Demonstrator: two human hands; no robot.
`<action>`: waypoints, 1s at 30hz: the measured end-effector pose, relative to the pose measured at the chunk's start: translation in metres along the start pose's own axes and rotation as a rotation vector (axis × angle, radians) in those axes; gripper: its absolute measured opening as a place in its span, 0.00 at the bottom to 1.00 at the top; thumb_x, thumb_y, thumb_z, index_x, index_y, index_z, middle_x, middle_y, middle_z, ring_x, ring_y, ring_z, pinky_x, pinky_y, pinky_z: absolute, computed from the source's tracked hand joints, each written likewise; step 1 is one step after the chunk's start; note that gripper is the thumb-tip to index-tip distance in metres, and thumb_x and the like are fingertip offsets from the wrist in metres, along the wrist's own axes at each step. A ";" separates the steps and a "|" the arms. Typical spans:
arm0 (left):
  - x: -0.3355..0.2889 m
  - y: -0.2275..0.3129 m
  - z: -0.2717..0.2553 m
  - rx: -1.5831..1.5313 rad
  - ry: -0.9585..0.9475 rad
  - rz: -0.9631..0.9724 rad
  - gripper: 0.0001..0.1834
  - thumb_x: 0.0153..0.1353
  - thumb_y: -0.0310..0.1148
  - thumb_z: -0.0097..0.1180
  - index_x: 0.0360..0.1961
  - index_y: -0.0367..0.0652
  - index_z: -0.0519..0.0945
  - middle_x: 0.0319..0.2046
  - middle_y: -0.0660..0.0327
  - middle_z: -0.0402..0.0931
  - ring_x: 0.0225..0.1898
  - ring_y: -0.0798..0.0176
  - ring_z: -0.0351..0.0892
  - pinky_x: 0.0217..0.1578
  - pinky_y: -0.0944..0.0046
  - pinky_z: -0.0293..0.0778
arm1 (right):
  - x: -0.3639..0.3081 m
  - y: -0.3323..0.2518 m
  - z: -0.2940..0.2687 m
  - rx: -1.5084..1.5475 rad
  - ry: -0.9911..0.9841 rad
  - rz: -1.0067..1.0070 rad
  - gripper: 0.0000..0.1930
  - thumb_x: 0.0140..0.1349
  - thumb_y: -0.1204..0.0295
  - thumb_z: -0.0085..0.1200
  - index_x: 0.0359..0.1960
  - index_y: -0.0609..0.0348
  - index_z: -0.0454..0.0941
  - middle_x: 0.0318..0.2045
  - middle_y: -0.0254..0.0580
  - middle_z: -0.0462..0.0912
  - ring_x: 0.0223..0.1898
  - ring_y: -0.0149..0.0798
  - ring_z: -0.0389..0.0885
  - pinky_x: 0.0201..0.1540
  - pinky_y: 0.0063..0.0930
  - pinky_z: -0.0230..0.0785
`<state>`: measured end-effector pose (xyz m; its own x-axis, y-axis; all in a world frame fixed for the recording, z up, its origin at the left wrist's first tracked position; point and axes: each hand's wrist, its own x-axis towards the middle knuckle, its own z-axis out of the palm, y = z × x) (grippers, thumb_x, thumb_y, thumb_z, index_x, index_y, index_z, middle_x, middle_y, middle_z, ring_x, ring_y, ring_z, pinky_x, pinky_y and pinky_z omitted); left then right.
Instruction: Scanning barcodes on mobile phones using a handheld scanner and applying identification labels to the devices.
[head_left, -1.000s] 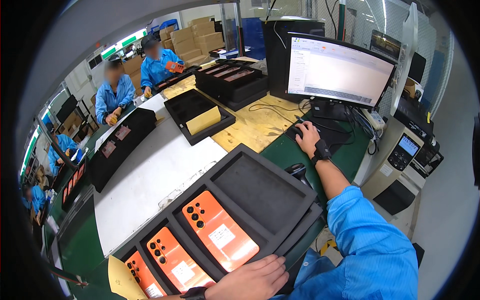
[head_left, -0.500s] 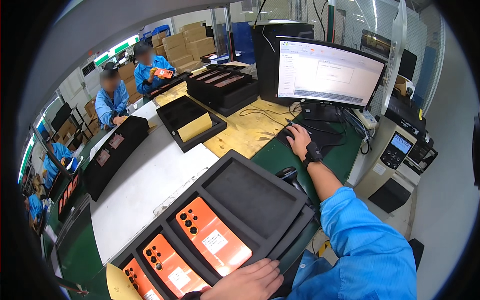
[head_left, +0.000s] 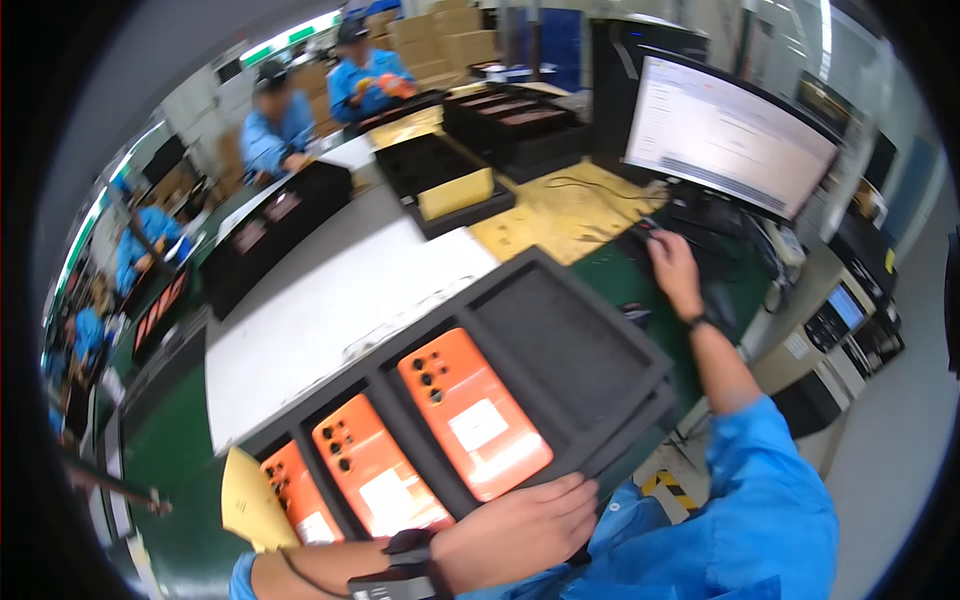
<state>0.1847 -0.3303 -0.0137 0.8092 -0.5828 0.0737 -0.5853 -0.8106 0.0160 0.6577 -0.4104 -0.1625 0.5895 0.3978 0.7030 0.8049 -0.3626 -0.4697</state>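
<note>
Orange phones lie back up in the compartments of a black foam tray (head_left: 625, 352); the near-right phone (head_left: 474, 415), middle phone (head_left: 375, 475) and left phone (head_left: 296, 492) each carry a white label. Across the tray's near edge lies my left hand (head_left: 520, 530), its fingers stretched out beside the near-right phone's lower end, with nothing seen in its grip. My right hand (head_left: 675, 268) rests on the dark mat below the monitor (head_left: 735, 130), its fingers curved over a dark computer mouse that is mostly hidden and blurred. The tray's right compartment holds no phone.
A dark handheld scanner (head_left: 635, 313) shows partly behind the tray's right edge. Farther back stand a black tray with a yellow card (head_left: 456, 193) and stacked black trays (head_left: 520, 135). A label printer (head_left: 835, 310) is at right. Several co-workers in blue sit at the far left.
The whole view has shifted, with tray and monitor now farther right and blurred. More of my left forearm and its wrist device shows. Both hands keep their places.
</note>
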 end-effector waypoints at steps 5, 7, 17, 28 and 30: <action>0.002 0.007 0.000 0.161 0.135 -0.143 0.18 0.62 0.34 0.50 0.50 0.35 0.78 0.62 0.50 0.72 0.67 0.48 0.67 0.68 0.55 0.64 | -0.067 -0.081 -0.083 0.564 -0.645 0.818 0.19 0.74 0.61 0.51 0.56 0.63 0.78 0.46 0.39 0.84 0.44 0.32 0.82 0.48 0.28 0.76; 0.004 0.006 -0.003 0.154 0.120 -0.229 0.21 0.62 0.35 0.51 0.55 0.38 0.77 0.67 0.48 0.67 0.68 0.42 0.66 0.68 0.49 0.65 | -0.087 -0.099 -0.086 0.726 -0.754 0.819 0.20 0.73 0.61 0.52 0.56 0.64 0.78 0.46 0.39 0.84 0.44 0.31 0.82 0.48 0.27 0.76; -0.012 0.020 0.008 0.319 -0.080 -0.280 0.24 0.64 0.41 0.54 0.61 0.49 0.78 0.71 0.55 0.63 0.70 0.36 0.61 0.62 0.35 0.66 | -0.036 -0.200 -0.173 1.406 -0.598 0.869 0.30 0.78 0.52 0.37 0.70 0.62 0.60 0.32 0.29 0.67 0.23 0.20 0.66 0.17 0.16 0.64; -0.014 0.017 0.016 0.332 0.067 -0.272 0.15 0.60 0.39 0.54 0.44 0.48 0.87 0.53 0.57 0.75 0.65 0.44 0.67 0.65 0.37 0.62 | -0.085 -0.346 -0.184 1.333 -1.272 1.054 0.25 0.79 0.50 0.35 0.60 0.60 0.64 0.37 0.36 0.70 0.28 0.29 0.72 0.26 0.28 0.79; -0.011 0.014 0.018 0.354 0.100 -0.238 0.16 0.61 0.39 0.53 0.43 0.48 0.89 0.55 0.55 0.75 0.66 0.40 0.65 0.64 0.34 0.61 | -0.084 -0.341 -0.181 1.392 -1.241 1.066 0.25 0.79 0.51 0.34 0.61 0.61 0.64 0.38 0.36 0.70 0.29 0.28 0.72 0.27 0.28 0.80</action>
<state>0.1688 -0.3366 -0.0324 0.9006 -0.3829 0.2055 -0.3152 -0.9012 -0.2976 0.3213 -0.4731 0.0355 -0.0040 0.9272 -0.3746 -0.6037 -0.3009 -0.7383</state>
